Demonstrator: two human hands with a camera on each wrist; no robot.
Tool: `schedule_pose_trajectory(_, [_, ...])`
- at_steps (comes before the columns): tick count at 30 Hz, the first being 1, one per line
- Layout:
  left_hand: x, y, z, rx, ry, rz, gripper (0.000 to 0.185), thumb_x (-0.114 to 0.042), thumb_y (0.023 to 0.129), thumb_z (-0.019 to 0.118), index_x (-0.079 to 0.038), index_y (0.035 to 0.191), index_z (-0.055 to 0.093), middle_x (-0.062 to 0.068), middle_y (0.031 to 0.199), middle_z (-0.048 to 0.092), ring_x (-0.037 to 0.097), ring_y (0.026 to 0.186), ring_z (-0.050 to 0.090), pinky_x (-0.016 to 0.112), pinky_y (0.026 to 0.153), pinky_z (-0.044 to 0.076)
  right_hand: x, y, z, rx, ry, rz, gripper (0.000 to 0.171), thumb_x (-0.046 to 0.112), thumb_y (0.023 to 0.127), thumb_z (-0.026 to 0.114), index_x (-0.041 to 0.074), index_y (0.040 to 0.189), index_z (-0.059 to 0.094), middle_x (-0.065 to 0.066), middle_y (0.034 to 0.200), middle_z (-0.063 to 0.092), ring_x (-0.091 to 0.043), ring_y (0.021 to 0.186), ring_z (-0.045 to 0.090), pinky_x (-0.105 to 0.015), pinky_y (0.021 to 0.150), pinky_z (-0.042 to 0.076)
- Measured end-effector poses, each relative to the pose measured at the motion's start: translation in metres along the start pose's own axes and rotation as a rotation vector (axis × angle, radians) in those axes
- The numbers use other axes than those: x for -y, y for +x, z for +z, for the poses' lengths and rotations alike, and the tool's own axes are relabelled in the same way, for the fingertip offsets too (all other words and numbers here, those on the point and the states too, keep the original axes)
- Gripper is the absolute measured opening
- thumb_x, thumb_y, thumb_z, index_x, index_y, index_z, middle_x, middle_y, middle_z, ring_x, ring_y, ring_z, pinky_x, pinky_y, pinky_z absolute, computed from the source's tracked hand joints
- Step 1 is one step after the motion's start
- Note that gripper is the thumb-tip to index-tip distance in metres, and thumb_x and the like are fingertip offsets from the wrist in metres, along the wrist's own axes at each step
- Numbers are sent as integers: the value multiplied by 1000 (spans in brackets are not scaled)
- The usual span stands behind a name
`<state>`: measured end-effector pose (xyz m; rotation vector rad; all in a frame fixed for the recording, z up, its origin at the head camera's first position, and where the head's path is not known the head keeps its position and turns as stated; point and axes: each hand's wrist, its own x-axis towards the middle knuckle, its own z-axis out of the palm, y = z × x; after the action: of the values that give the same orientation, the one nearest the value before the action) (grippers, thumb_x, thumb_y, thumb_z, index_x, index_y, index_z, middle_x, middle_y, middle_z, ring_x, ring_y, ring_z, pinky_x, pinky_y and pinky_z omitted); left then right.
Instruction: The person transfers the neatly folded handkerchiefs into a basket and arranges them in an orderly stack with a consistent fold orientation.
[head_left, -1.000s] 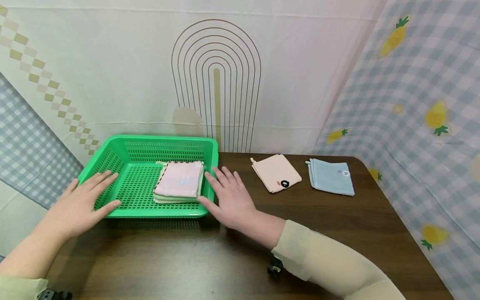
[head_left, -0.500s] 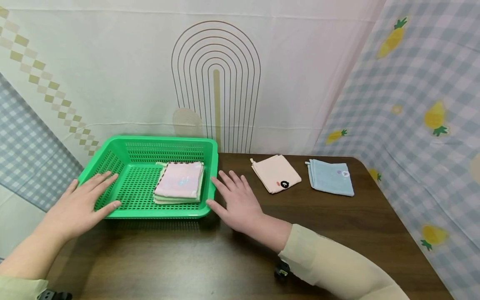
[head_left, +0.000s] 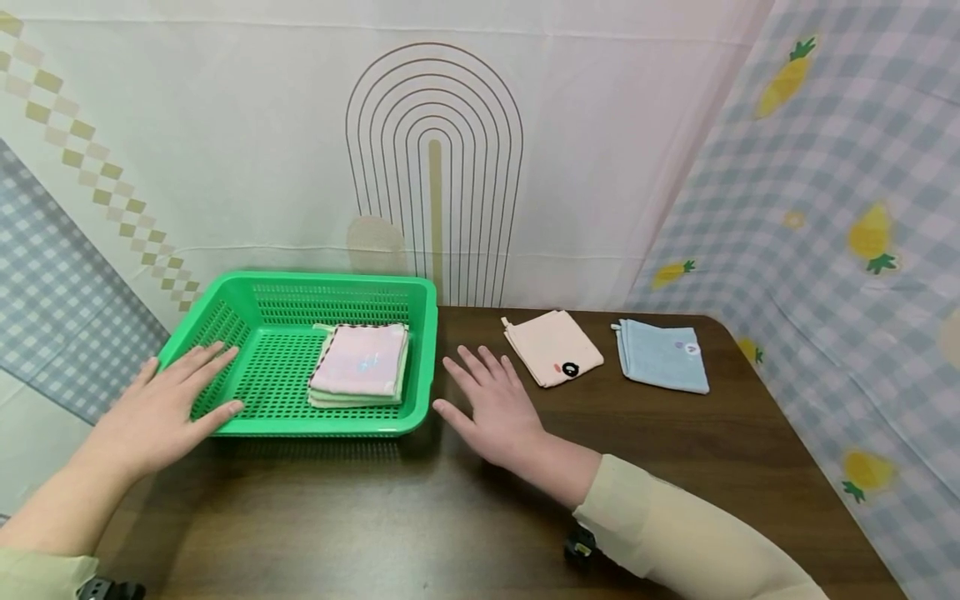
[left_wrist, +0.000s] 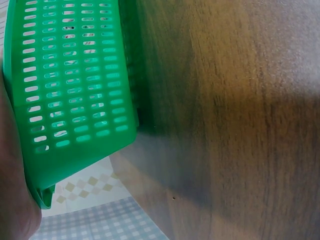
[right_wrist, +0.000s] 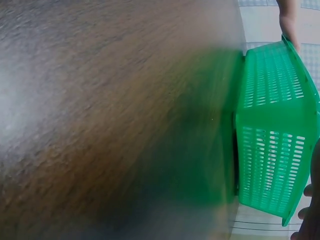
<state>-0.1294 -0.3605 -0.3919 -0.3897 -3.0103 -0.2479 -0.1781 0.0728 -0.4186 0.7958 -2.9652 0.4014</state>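
Basket (head_left: 300, 292) looking light, stiff plastic, best gripped at side rims | left hand (head_left: 161, 408) resting flat-fingered on its left rim | right hand (head_left: 495, 408) hovering spread, holding nothing, just beside it

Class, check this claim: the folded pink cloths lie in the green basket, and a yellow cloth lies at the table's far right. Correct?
Not quite. The head view shows the cloth at the far right is a blue cloth, not yellow. The folded pink cloths do lie in the green basket.
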Motion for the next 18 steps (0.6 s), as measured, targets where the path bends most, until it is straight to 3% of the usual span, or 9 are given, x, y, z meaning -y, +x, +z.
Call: schedule_pose_trajectory(18, [2, 0, 2, -4, 8, 10, 81, -50, 96, 58, -21, 161, 18, 18, 161, 26, 42, 146, 23, 53, 117, -16, -25, -3, 1, -12, -19, 36, 69, 66, 100, 30, 27, 156, 34, 0, 164, 23, -28, 151, 17, -51, 121, 12])
